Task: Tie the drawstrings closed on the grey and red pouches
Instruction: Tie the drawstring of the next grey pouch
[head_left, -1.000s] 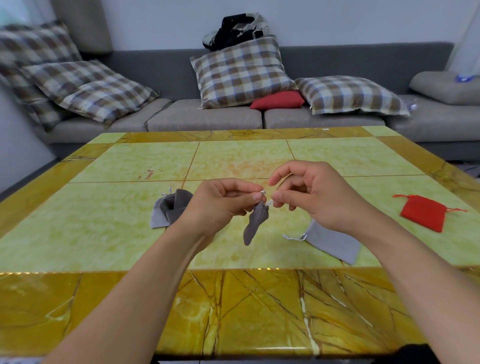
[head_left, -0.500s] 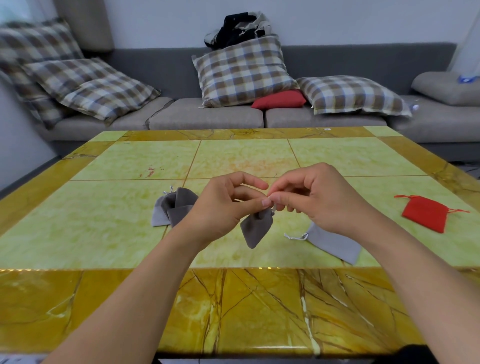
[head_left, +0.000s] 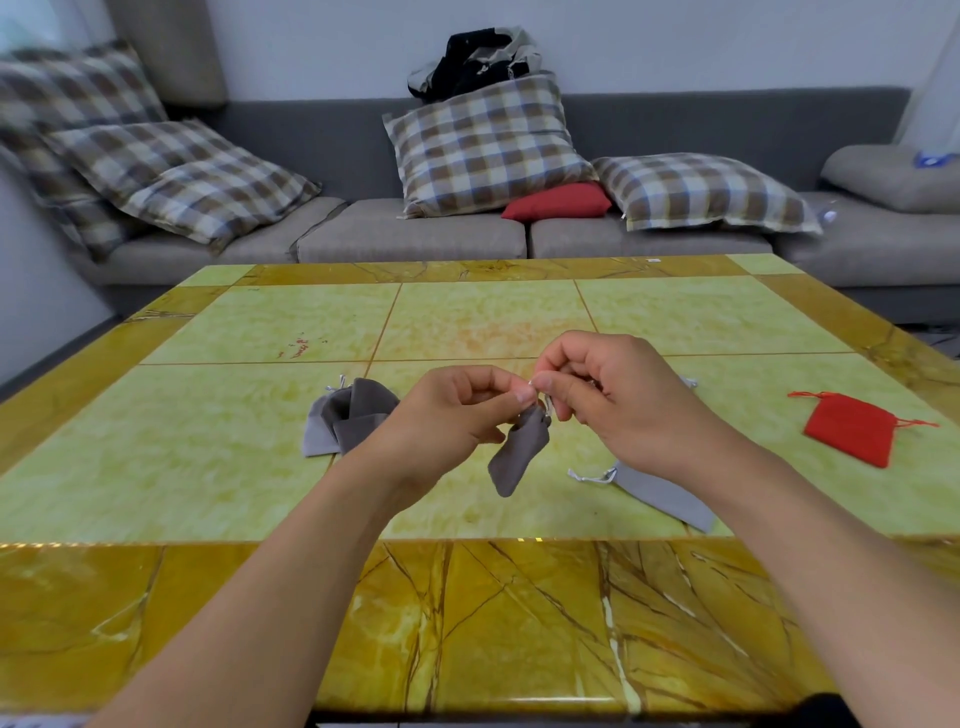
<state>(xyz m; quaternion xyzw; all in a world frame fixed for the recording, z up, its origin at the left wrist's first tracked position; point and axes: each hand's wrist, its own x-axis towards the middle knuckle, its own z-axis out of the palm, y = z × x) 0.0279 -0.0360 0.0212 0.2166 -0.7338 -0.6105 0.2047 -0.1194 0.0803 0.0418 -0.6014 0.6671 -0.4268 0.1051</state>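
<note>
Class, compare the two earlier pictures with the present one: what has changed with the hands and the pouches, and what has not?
The dark grey pouch, slack half a second ago, again hangs long and narrow below the fingertips. Left hand and right hand keep pinching its drawstrings, close together above the table. The grey pile, light grey pouch and red pouch have not moved.

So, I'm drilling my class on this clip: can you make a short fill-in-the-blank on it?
1. Both hands, left and right, pinch the strings of a ____ pouch.
2. The red pouch lies on the table to the person's ____.
3. The red pouch is touched by ____ hand.

Missing: grey; right; neither
</note>
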